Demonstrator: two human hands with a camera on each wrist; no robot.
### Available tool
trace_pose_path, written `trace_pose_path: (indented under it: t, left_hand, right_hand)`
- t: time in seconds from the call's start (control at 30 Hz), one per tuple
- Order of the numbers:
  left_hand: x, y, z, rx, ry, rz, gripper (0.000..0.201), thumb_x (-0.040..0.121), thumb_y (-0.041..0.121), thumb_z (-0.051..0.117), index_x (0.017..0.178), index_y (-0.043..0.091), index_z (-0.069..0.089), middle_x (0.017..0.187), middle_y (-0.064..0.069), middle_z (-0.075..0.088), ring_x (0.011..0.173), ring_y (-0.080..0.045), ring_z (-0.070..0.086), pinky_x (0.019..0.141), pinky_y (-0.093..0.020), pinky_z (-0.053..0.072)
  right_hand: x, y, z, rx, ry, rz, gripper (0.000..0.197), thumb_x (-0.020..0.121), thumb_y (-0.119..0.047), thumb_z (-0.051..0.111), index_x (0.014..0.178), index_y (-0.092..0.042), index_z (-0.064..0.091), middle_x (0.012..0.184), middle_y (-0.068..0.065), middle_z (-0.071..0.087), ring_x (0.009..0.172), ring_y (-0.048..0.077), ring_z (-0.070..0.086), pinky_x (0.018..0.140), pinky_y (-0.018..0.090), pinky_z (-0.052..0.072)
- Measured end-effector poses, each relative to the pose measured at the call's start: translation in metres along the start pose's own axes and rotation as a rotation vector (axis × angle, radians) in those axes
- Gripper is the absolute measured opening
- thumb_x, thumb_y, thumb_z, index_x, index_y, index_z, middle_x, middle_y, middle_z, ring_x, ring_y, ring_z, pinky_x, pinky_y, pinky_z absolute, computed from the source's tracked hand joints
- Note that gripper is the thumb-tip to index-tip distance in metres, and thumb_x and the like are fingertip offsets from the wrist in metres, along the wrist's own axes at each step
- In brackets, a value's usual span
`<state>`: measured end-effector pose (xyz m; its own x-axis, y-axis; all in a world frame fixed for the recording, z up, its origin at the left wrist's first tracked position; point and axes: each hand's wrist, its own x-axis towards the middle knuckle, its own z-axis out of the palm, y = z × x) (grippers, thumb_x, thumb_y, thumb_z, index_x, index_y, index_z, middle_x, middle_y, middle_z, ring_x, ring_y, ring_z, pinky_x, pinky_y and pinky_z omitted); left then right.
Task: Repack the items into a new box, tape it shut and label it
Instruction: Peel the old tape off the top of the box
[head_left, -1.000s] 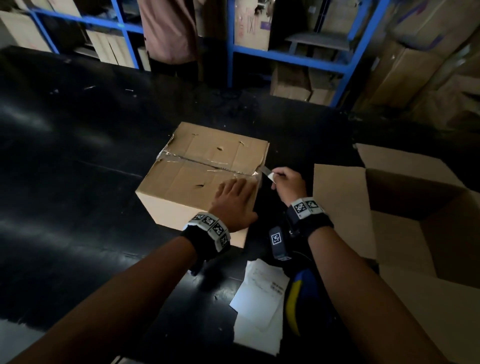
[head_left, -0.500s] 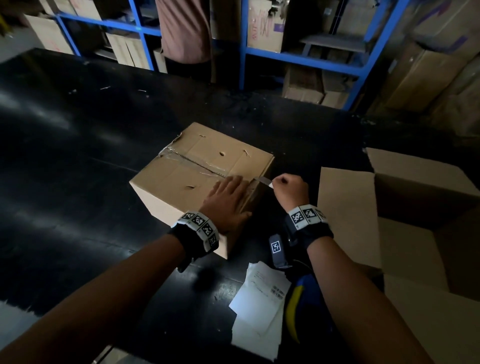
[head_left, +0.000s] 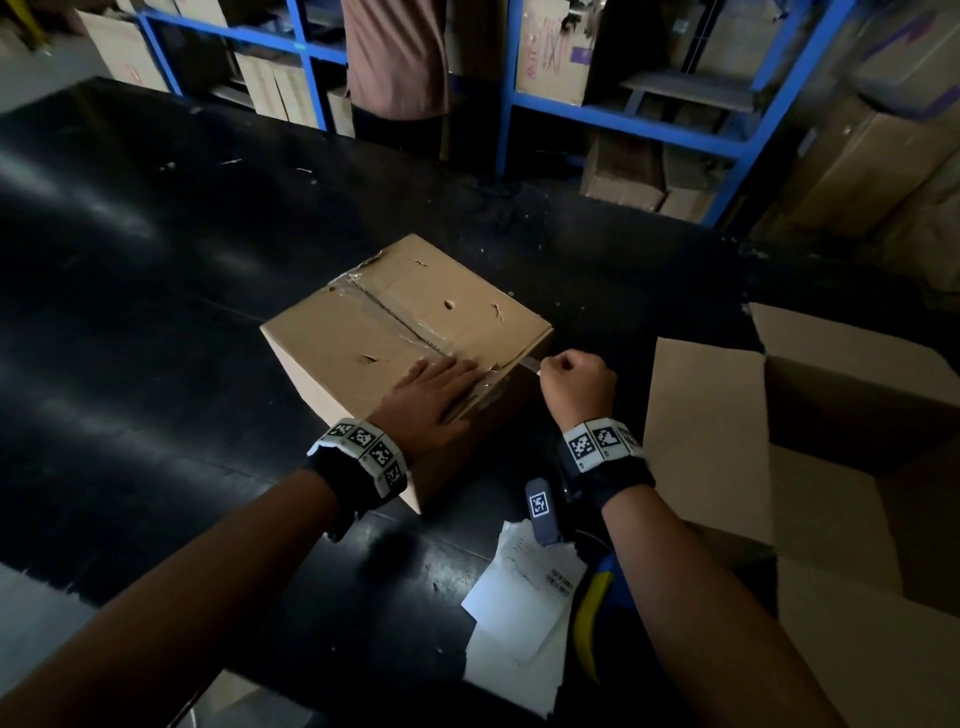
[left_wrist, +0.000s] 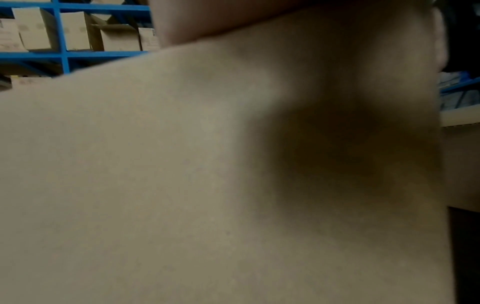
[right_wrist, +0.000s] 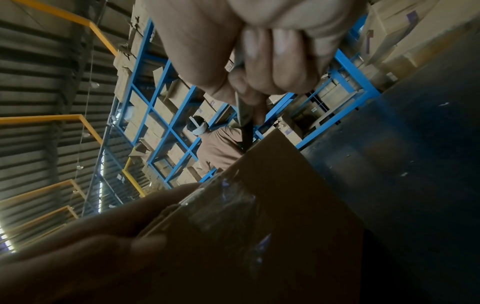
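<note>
A sealed cardboard box (head_left: 363, 332) with clear tape along its top seam sits mid-table. My left hand (head_left: 441, 389) lies flat on its near right corner, fingers straight, pressing down. In the left wrist view the box's cardboard (left_wrist: 182, 185) fills nearly everything. My right hand (head_left: 571, 382) is curled in a fist round a thin metal cutter (head_left: 531, 362), whose blade tip meets the box's right edge at the seam end. The right wrist view shows the cutter (right_wrist: 245, 121) running from my fist to the box (right_wrist: 285, 205), over wrinkled tape (right_wrist: 226, 203).
An open cardboard box (head_left: 841, 395) with spread flaps stands at the right. White label sheets (head_left: 524, 597) and a blue-and-yellow object (head_left: 597, 597) lie near the front edge. A person (head_left: 395, 57) stands beyond the black table (head_left: 156, 286), before blue shelves (head_left: 623, 114) of cartons.
The right hand has tightened into a fist on the cutter and the blade has come against the box's right edge. The left hand stays flat on the box.
</note>
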<state>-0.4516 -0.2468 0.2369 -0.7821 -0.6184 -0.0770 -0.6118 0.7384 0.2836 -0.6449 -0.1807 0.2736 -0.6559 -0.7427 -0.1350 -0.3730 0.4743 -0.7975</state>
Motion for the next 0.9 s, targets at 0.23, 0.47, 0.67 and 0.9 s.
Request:
trace_pose_path:
  t: [0.23, 0.47, 0.67, 0.9]
  left_hand:
    - [-0.005, 0.006, 0.001, -0.012, 0.099, -0.049, 0.077, 0.079, 0.064, 0.007, 0.147, 0.029, 0.021, 0.156, 0.004, 0.022, 0.145, -0.017, 0.013, 0.117, -0.035, 0.002]
    - [0.002, 0.007, 0.002, 0.034, 0.002, -0.113, 0.066, 0.088, 0.050, 0.006, 0.148, 0.025, 0.014, 0.158, 0.002, 0.012, 0.146, -0.018, 0.005, 0.119, -0.042, 0.001]
    - [0.002, 0.007, 0.001, 0.055, -0.027, -0.110, 0.067, 0.087, 0.048, 0.004, 0.148, 0.024, 0.013, 0.158, 0.002, 0.011, 0.146, -0.019, 0.004, 0.119, -0.045, 0.001]
    - [0.000, 0.006, 0.005, 0.060, 0.008, -0.117, 0.067, 0.087, 0.049, 0.002, 0.148, 0.025, 0.015, 0.158, 0.004, 0.013, 0.146, -0.018, 0.006, 0.119, -0.043, 0.002]
  right_hand:
    - [-0.002, -0.003, 0.010, -0.019, -0.057, -0.017, 0.022, 0.087, -0.022, 0.053, 0.076, -0.010, 0.067, 0.079, 0.008, 0.066, 0.070, 0.019, 0.061, 0.062, 0.027, 0.049]
    - [-0.002, 0.004, 0.010, -0.009, -0.204, -0.060, 0.016, 0.085, -0.017, 0.052, 0.073, -0.015, 0.063, 0.078, 0.005, 0.064, 0.077, 0.023, 0.060, 0.073, 0.037, 0.049]
    - [-0.005, 0.003, 0.014, -0.001, -0.271, -0.024, 0.016, 0.085, -0.020, 0.054, 0.072, -0.023, 0.063, 0.074, 0.002, 0.064, 0.072, 0.022, 0.060, 0.066, 0.033, 0.048]
    - [-0.006, 0.000, 0.012, 0.026, -0.276, 0.037, 0.021, 0.082, -0.019, 0.055, 0.075, -0.005, 0.069, 0.063, 0.006, 0.060, 0.061, 0.022, 0.054, 0.059, 0.033, 0.040]
